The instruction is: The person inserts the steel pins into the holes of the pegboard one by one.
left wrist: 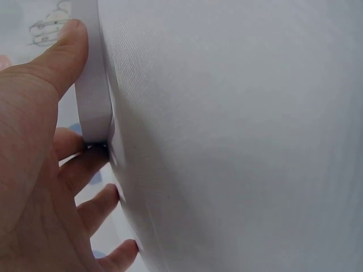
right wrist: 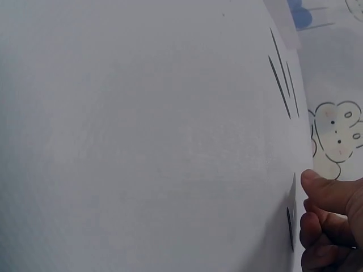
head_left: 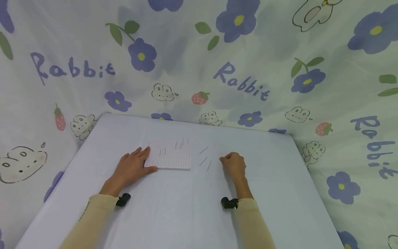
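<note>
The left grip (head_left: 132, 166), spread, rests against the perforated board (head_left: 169, 162). Right of it, the right grip (head_left: 234, 166) is curled; whether it pinches the nearest pin (right wrist: 290, 229) cannot be told. Other pins (head_left: 203, 161) lie between. Pinching near one end should serve best.

diffuse lt, soft shadows, slt blur

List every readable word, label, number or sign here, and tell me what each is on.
"Rabbit": purple lettering, left side of the fabric backdrop.
"Rabbit": same backdrop, right of center, slanting downward.
"Rabbit": same backdrop, far right, running steeply down.
Small dark marking on the left sleeve: too small to read.
Perforated board: no lettering can be made out.
</note>
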Tool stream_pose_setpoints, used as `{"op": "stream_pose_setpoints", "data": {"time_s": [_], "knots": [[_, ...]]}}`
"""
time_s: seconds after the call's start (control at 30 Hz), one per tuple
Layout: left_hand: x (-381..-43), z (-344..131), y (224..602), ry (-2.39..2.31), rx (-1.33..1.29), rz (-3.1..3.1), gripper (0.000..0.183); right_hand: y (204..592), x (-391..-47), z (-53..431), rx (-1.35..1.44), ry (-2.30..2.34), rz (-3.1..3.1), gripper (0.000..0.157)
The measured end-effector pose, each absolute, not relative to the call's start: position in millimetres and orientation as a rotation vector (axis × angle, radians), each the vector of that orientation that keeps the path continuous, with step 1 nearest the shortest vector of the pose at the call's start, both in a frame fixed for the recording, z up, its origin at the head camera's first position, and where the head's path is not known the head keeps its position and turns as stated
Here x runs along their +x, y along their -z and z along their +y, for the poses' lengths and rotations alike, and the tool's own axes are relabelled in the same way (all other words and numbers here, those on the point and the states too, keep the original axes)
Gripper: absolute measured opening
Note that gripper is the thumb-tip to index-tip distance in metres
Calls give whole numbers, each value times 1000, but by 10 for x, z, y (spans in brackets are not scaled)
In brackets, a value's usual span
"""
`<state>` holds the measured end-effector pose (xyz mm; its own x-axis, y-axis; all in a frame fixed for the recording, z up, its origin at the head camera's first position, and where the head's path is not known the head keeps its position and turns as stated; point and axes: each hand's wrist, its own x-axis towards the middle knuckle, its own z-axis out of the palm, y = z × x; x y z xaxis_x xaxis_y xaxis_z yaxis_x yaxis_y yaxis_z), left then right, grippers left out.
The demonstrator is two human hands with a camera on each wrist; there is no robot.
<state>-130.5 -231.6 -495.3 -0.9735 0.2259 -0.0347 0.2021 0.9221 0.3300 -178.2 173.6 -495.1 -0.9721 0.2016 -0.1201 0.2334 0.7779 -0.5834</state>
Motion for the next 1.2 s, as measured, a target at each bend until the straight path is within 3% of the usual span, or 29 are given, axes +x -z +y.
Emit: {"op": "stream_pose_setpoints", "data": {"time_s": [0.47, 0.87, 1.2], "knots": [[-1293, -2337, 4916, -504, 321, 3008, 97, 4892, -1698, 1860, 473, 860, 2939, 28], [-1301, -2328, 4958, -506, 323, 3004, 99, 4878, -1708, 1804, 371, 813, 2950, 20], [-1308, -2301, 4962, -512, 326, 3002, 99, 4885, -1693, 1862, 325, 844, 2963, 22]]}}
